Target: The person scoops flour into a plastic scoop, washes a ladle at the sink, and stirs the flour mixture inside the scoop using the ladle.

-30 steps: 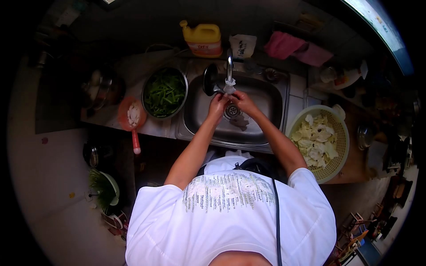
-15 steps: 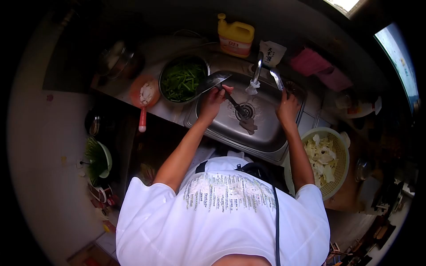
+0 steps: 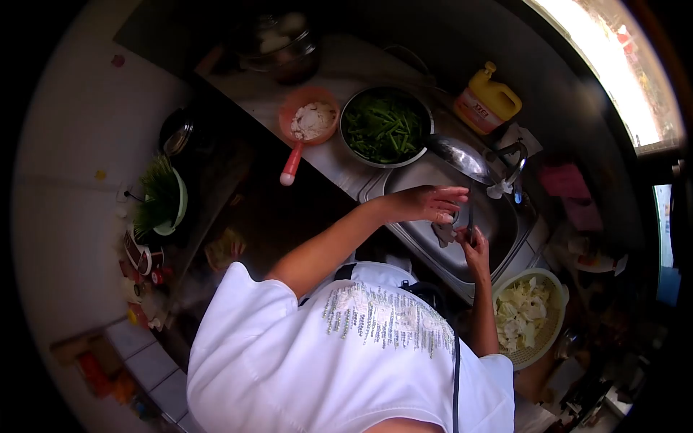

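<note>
A metal spatula (image 3: 463,156) with a broad, curved, shiny head is held over the steel sink (image 3: 521,252). Its head points away from me, beside the tap (image 3: 518,169), and its dark handle runs down toward me. My right hand (image 3: 476,251) is closed around the lower handle. Close to the handle, my left hand (image 3: 433,204) is raised over the sink's near side with fingers stretched out and nothing visible in them. Below it, a small grey piece (image 3: 443,233), too unclear to name, partly shows. Part of the sink is hidden behind my hands.
Left of the sink stand a bowl of cut greens (image 3: 385,126) and a red-handled scoop of white powder (image 3: 312,119). A yellow jug (image 3: 487,99) is behind. On the right, a colander (image 3: 556,321) holds torn cabbage (image 3: 523,310). Pink cloths (image 3: 565,184) hang by the wall.
My right hand has left the tap lever and now grips the spatula's handle. My left hand has let go of the spatula and opened. The view has turned, shifting the counter rightward.
</note>
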Motion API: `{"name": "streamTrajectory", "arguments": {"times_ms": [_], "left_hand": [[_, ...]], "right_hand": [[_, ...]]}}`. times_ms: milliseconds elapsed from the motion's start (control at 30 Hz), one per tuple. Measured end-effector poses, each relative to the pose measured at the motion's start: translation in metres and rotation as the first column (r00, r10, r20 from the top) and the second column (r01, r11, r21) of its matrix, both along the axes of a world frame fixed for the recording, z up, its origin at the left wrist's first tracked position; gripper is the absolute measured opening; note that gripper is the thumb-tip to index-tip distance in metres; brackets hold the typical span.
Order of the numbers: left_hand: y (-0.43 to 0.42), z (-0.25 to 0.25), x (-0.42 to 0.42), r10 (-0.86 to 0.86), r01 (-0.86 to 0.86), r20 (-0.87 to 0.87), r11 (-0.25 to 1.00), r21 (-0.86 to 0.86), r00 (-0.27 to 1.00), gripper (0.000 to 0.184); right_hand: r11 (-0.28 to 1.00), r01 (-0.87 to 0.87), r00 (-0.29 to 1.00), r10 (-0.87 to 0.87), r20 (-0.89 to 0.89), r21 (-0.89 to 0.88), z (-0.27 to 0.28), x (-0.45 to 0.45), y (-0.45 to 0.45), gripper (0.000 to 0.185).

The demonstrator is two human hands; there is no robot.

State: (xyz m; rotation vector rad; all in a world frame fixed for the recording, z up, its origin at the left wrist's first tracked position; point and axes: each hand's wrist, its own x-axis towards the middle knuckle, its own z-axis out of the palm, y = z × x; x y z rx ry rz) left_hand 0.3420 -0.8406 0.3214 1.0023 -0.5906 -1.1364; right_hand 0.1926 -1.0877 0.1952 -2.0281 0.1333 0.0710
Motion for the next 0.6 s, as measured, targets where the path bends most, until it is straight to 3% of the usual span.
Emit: {"name": "streamTrajectory", "arguments": {"times_ms": [67, 100, 133, 167, 200, 233, 267, 333, 400, 433, 467, 500, 567, 600], "left_hand": [[0.006, -0.006, 0.002, -0.079, 0.075, -0.066, 0.996, -0.05, 0.995, 0.064], [-0.002, -0.032, -0.001, -0.164, 0.114, 0.19, 0.962, 0.249, 0.968, 0.057], [-0.004, -0.054, 0.0, -0.308, 0.057, 0.411, 0.853, 0.519, 0.858, 0.052], [0.001, -0.071, 0.003, -0.318, 0.068, 0.425, 0.859, 0.507, 0.848, 0.052], [0.008, -0.089, -0.008, -0.238, 0.051, 0.805, 0.967, 0.251, 0.543, 0.04], [0.019, -0.088, -0.015, -0.006, 0.149, 0.989, 0.989, -0.015, 0.145, 0.03], [0.029, -0.087, -0.018, 0.0, 0.171, 0.99, 0.985, -0.024, 0.14, 0.03], [0.071, -0.046, -0.019, 0.252, -0.081, 0.896, 0.968, -0.239, 0.366, 0.018], [0.128, -0.016, -0.012, 0.138, -0.186, 0.72, 0.982, -0.012, 0.68, 0.015], [0.157, -0.01, -0.005, 0.212, -0.288, 0.718, 0.957, -0.017, 0.663, 0.015], [0.188, 0.0, -0.001, 0.216, -0.418, 0.625, 0.887, 0.196, 0.75, 0.019], [0.215, -0.019, 0.004, 0.402, -0.617, 0.659, 0.778, 0.12, 0.635, 0.027], [0.271, -0.031, 0.02, 0.606, -0.865, 0.644, 0.463, 0.191, 0.467, 0.037], [0.295, -0.037, 0.032, 0.549, -0.902, 0.724, 0.351, 0.253, 0.417, 0.039]], "right_hand": [[0.964, 0.184, 0.983, -0.177, -0.054, 0.19, 0.043, -0.01, 0.028, 0.011], [0.962, 0.213, 0.977, -0.209, -0.038, 0.169, 0.053, -0.015, 0.041, 0.011], [0.959, 0.241, 0.97, -0.242, -0.01, 0.147, 0.06, -0.015, 0.052, 0.012], [0.941, 0.285, 0.958, -0.288, -0.014, 0.18, 0.062, -0.018, 0.061, 0.014], [0.938, 0.304, 0.952, -0.306, -0.017, 0.165, 0.067, -0.025, 0.071, 0.014], [0.925, 0.345, 0.938, -0.348, -0.013, 0.158, 0.075, -0.029, 0.081, 0.015], [0.909, 0.386, 0.92, -0.391, 0.002, 0.156, 0.082, -0.029, 0.091, 0.016], [0.885, 0.449, 0.893, -0.45, -0.023, 0.124, 0.087, -0.042, 0.106, 0.01], [0.811, 0.526, 0.849, -0.517, -0.106, 0.256, 0.104, -0.048, 0.137, 0.009], [0.816, 0.523, 0.851, -0.514, -0.105, 0.244, 0.108, -0.051, 0.149, 0.01], [0.821, 0.522, 0.852, -0.512, -0.107, 0.231, 0.113, -0.056, 0.158, 0.011], [0.816, 0.513, 0.856, -0.51, -0.087, 0.264, 0.113, -0.06, 0.165, 0.013], [0.79, 0.57, 0.821, -0.559, -0.118, 0.226, 0.119, -0.07, 0.173, 0.014], [0.781, 0.583, 0.811, -0.573, -0.115, 0.222, 0.124, -0.073, 0.178, 0.014]]}}
